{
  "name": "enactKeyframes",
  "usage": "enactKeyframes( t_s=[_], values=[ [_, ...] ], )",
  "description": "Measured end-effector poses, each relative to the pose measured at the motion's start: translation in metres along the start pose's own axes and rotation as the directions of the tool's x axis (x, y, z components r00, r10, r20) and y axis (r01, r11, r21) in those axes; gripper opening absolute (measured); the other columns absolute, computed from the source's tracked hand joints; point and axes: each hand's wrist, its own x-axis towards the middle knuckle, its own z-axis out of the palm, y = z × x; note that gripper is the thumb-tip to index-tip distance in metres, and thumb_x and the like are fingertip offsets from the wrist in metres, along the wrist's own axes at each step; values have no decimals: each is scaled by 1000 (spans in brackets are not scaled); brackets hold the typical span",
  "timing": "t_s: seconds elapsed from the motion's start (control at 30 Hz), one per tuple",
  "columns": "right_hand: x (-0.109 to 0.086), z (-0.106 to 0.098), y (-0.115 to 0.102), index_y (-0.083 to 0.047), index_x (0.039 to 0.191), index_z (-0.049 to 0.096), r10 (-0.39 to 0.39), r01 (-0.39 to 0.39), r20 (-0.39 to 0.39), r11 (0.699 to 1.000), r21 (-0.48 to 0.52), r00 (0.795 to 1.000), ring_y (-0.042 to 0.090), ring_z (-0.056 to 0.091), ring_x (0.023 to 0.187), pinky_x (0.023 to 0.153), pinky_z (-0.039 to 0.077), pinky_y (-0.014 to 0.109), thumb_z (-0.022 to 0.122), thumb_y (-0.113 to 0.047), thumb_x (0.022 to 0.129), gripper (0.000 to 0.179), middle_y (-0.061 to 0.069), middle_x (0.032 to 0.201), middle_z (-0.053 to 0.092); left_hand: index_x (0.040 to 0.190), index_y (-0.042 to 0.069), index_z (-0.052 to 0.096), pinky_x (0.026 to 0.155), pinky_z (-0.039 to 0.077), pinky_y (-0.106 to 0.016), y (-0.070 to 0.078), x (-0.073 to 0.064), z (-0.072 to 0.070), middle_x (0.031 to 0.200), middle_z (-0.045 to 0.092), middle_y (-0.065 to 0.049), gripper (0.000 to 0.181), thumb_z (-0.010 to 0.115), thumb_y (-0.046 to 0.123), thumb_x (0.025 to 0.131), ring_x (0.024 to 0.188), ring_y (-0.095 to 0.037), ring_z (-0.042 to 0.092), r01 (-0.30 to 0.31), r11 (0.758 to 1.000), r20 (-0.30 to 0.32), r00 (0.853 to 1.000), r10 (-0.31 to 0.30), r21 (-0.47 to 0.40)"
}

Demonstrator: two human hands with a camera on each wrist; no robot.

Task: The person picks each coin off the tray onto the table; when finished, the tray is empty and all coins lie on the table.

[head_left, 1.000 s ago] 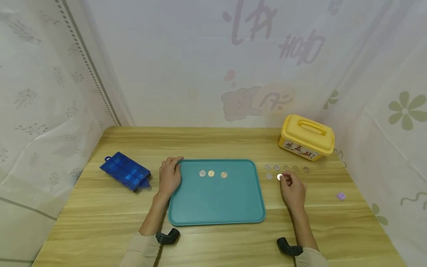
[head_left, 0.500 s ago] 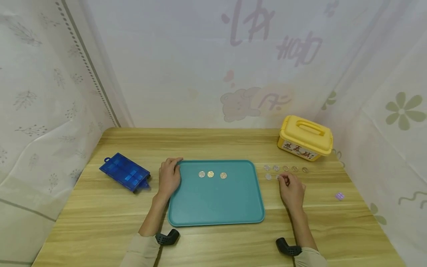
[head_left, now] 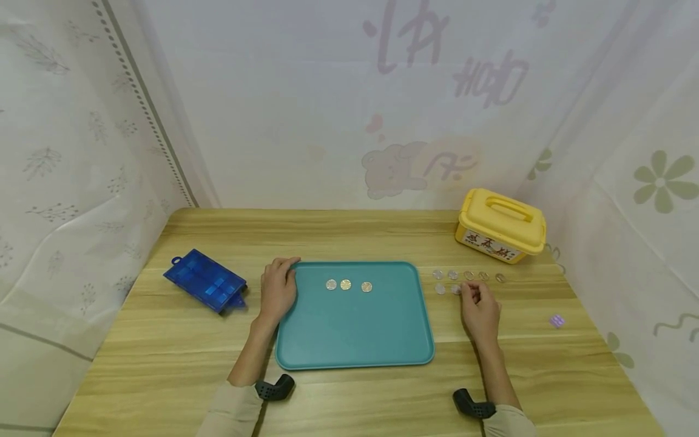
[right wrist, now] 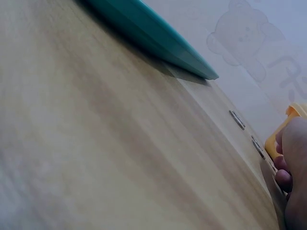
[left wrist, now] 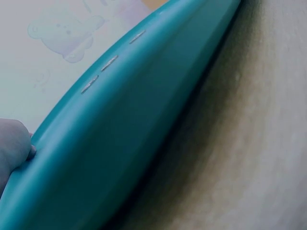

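Note:
My left hand (head_left: 278, 291) holds the far left corner of a teal tray (head_left: 355, 328), and in the left wrist view a bent digit (left wrist: 21, 148) lies over its rim. Three coins (head_left: 346, 284) lie in a row in the tray's far half. To the tray's right, my right hand (head_left: 480, 312) is low over the table with bent fingers. Its thumb and index tips are at the right edge of a flat silver coin (head_left: 455, 289); I cannot tell whether they pinch it. Another silver coin (head_left: 440, 289) lies just left. In the right wrist view the curled fingers (right wrist: 283, 179) are beside the coins (right wrist: 258, 147).
Several coins (head_left: 452, 275) form a row behind the right hand. A yellow lidded box (head_left: 499, 224) stands at the back right, and a small purple piece (head_left: 557, 320) lies far right. On the left is a blue compartment case (head_left: 206, 279). All are on the wooden table (head_left: 349, 400).
The coin at my right fingertips was bright and tilted, then mostly covered; now it shows flat, with the fingertips slightly to its right. The left hand and tray stay put.

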Motion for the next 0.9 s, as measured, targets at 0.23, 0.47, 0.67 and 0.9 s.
enactKeyframes(
  t_s=[0.23,0.47,0.67,0.9],
  values=[
    [0,0,2,-1,106,69,17,-17,4,1000,0,1000,1,47,65,59,37,14,64,-20,98,21,9,82,63,126,5,68,93,36,-51,1,0,0,120,62,-19,30,53,3,100,104,-37,52,1,1000,2,1000,-1,-4],
    [0,0,3,-2,105,68,34,-34,1,999,18,999,2,46,65,79,31,28,64,-20,97,20,10,81,62,127,5,67,95,36,-51,0,1,0,121,62,-18,30,52,4,100,104,-37,52,8,1000,17,1000,-8,1],
    [0,1,1,-1,104,68,29,-28,-6,999,31,1000,2,46,65,74,35,22,64,-19,97,19,9,81,61,127,5,67,95,35,-51,1,1,-1,121,61,-19,31,52,4,100,105,-37,51,13,1000,21,1000,-13,0],
    [-7,3,-8,4,104,68,-50,50,-2,985,165,999,2,50,73,64,40,10,64,-9,97,16,8,86,61,127,5,66,96,36,-52,1,0,-3,121,61,-19,31,52,4,100,105,-37,51,11,1000,24,1000,-11,-4]
  ],
)
